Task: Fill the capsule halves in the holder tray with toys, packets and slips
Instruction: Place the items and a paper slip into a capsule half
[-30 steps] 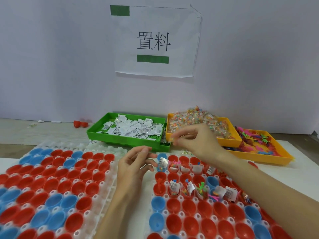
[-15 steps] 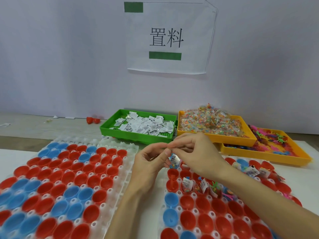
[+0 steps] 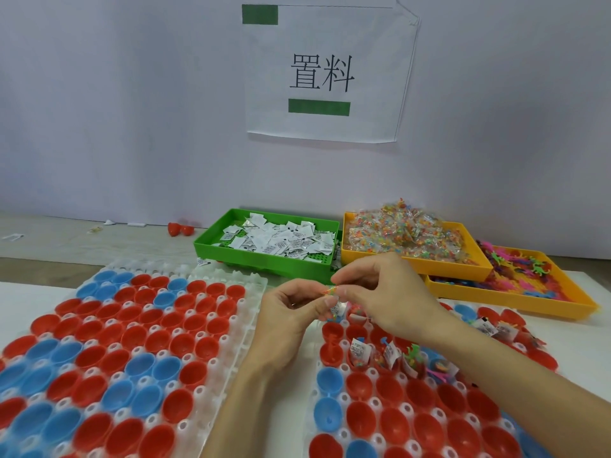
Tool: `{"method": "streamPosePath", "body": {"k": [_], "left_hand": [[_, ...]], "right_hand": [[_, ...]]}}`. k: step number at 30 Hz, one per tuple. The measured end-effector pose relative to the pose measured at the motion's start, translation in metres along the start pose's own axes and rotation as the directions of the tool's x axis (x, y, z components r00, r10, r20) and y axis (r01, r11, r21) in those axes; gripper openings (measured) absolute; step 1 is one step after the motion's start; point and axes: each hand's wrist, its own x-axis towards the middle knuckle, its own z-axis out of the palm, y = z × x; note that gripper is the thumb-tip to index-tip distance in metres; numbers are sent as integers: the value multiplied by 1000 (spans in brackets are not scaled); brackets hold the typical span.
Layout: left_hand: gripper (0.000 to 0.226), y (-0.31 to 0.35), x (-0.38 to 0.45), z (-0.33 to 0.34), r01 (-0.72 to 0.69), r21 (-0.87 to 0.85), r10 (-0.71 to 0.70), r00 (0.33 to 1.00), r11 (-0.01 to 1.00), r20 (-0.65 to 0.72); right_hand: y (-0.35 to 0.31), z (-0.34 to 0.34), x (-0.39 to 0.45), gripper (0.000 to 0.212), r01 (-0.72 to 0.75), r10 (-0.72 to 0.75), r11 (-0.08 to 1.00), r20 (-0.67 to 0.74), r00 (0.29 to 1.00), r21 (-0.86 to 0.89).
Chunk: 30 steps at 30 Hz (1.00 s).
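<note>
My two hands meet in the middle of the view, just above the far left corner of the right-hand holder tray (image 3: 344, 399). The left hand (image 3: 291, 317) has its fingers curled, thumb and fingertips pinching small items between them; the right hand (image 3: 380, 292) pinches the same little bundle (image 3: 334, 299) from the right side. I can make out a clear packet with colored bits and something orange at the top, but I cannot tell exactly how many pieces are in it.

The right-hand holder tray carries red and blue capsule halves (image 3: 395, 428); a row in its middle already holds slips, toys and packets (image 3: 388, 353), while the near rows look hollow. On the left of the counter (image 3: 20, 292) lies a second holder tray (image 3: 244, 295) with red and blue halves, nothing visible inside them.

At the far side, against the wall, stand three supply trays: a green tray (image 3: 264, 262) of white slips, a yellow tray (image 3: 413, 264) heaped with clear packets just to its right, and an orange tray (image 3: 515, 299) of colored toys farthest right. A paper sign (image 3: 324, 74) hangs on the wall above. Two loose red halves (image 3: 180, 229) lie at the far left of the green tray.
</note>
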Motion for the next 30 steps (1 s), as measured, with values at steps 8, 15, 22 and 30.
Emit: {"method": "streamPosePath", "body": {"k": [8, 15, 22, 30], "left_hand": [[34, 12, 1, -10, 31, -254, -69, 988, 967, -140], [20, 8, 1, -8, -4, -271, -68, 964, 963, -256], [18, 1, 4, -6, 42, -111, -68, 966, 993, -249], [13, 1, 5, -3, 55, -66, -69, 969, 996, -236]], "right_hand": [[-13, -13, -7, 16, 98, -79, 991, 196, 977, -88], [-22, -1, -13, 21, 316, -154, 899, 456, 877, -304], [-27, 5, -14, 27, 398, -129, 833, 567, 814, -383], [-30, 7, -12, 25, 449, -109, 783, 616, 780, -430]]}}
